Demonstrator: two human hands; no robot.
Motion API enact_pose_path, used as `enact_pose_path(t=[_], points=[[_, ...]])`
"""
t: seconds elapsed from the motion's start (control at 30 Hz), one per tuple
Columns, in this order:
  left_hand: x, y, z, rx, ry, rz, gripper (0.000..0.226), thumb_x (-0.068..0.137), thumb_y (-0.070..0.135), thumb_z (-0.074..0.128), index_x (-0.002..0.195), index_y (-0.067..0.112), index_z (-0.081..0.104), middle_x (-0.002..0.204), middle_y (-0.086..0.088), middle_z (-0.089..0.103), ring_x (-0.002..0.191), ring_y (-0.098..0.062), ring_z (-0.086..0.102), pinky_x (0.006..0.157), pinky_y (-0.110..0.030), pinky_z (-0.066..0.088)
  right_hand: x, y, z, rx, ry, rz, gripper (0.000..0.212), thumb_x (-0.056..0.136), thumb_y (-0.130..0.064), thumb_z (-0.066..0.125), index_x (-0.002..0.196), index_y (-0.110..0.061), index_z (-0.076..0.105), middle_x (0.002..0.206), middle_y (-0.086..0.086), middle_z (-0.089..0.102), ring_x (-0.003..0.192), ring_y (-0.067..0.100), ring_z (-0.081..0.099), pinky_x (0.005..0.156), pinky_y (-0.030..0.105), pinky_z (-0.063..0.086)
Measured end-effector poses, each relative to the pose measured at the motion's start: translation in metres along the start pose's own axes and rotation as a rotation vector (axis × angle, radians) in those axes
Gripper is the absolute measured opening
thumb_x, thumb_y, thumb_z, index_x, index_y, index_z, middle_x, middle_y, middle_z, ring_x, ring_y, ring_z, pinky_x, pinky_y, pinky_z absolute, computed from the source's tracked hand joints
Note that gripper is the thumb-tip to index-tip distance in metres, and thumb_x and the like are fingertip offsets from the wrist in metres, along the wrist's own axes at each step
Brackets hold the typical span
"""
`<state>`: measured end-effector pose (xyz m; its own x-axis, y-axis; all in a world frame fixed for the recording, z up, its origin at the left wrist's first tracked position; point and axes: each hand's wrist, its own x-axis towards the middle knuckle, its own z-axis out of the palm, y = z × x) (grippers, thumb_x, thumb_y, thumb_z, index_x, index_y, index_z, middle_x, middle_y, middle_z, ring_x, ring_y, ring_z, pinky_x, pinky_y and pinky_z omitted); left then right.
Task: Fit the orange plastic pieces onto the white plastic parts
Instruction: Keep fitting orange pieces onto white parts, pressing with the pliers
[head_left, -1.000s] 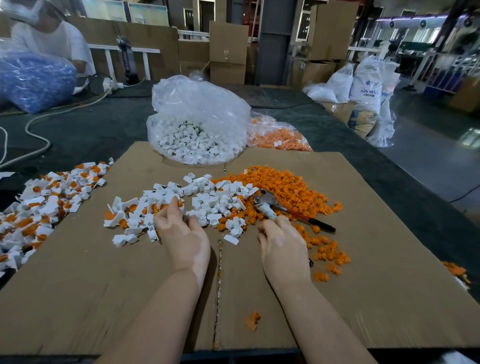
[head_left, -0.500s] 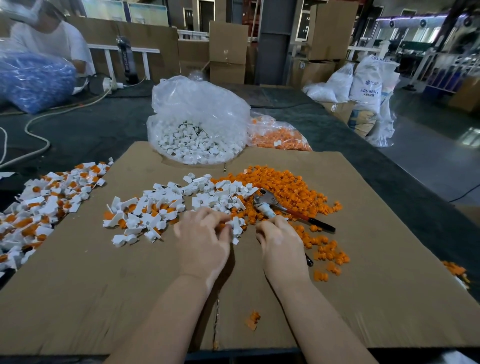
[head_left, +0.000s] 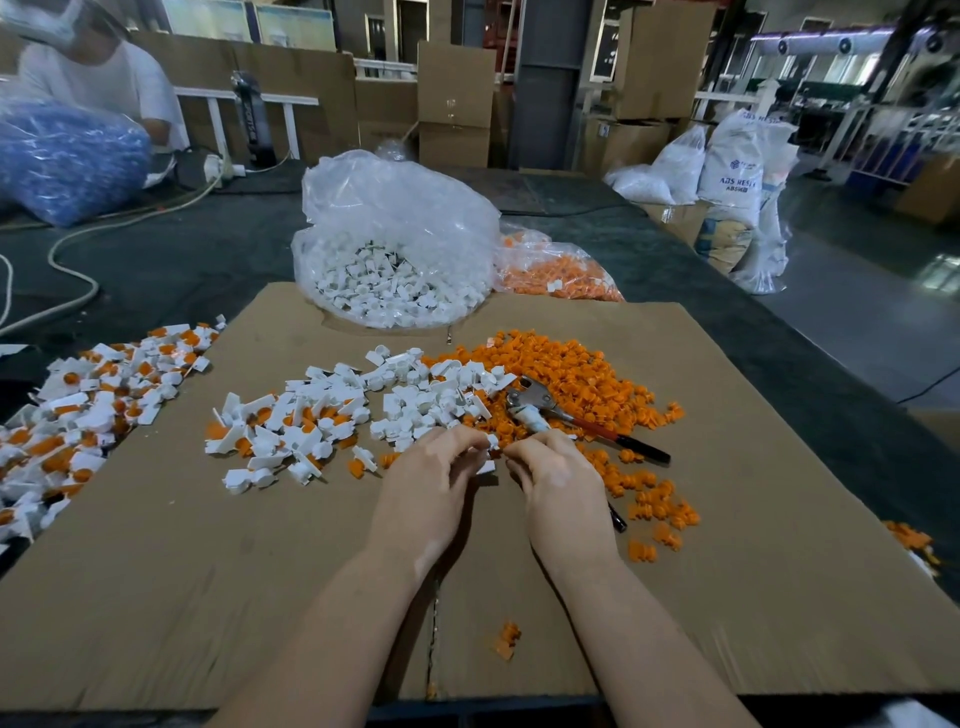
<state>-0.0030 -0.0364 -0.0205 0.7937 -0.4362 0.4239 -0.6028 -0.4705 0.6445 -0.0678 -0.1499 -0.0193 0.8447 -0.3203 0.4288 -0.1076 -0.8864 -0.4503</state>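
I have both hands together over the cardboard: left hand (head_left: 434, 475) pinches a white part (head_left: 491, 441), right hand (head_left: 553, 475) is curled (an orange piece inside, I judge; hidden). Next: align and press them together.

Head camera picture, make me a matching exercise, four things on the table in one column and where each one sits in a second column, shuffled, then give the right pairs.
Things:
1. clear bag of white parts
2. bag of orange pieces
3. pliers
4. pile of fitted white-and-orange parts

Places:
A. lying on the loose orange pieces, just beyond the right hand
B. far left, partly off the cardboard sheet
C. far edge of the cardboard, centre
D. behind the cardboard, right of the clear bag

Pairs: 1-C, 2-D, 3-A, 4-B
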Motion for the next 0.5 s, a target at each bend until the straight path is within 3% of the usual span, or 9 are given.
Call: enact_pose_path(t=[0.2,0.3,0.5], points=[[0.0006,-0.0006,-0.0005,0.041,-0.059,-0.039,0.017,0.079,0.026,0.072,0.093,0.017,0.070,0.086,0.012,0.049,0.080,-0.005,0.048,0.067,-0.002,0.031,0.0013,0.0022,0.0019,-0.006,-0.016,-0.001,0.015,0.091,-0.013,0.056,0.095,-0.004,0.067,0.099,0.007,0.060,0.091,0.020,0.056,0.080,0.027,0.045],[0.0012,-0.0018,-0.0007,0.070,-0.067,-0.029,0.015,0.081,0.021,0.070,0.096,0.016,0.070,0.086,0.011,0.047,0.076,-0.004,0.044,0.066,0.002,0.030,0.0017,0.0025,0.0018,-0.016,-0.018,0.002,0.013,0.090,-0.008,0.055,0.097,-0.005,0.065,0.100,0.007,0.060,0.092,0.020,0.056,0.080,0.028,0.044],[0.0007,-0.0003,0.0008,0.079,-0.094,-0.002,0.013,0.085,0.027,0.065,0.094,0.018,0.067,0.086,0.013,0.049,0.079,-0.004,0.044,0.064,-0.011,0.027,0.0014,0.0033,0.0033,-0.051,-0.007,-0.013,0.014,0.092,-0.013,0.051,0.096,-0.007,0.064,0.102,0.005,0.059,0.091,0.019,0.056,0.081,0.026,0.045]])
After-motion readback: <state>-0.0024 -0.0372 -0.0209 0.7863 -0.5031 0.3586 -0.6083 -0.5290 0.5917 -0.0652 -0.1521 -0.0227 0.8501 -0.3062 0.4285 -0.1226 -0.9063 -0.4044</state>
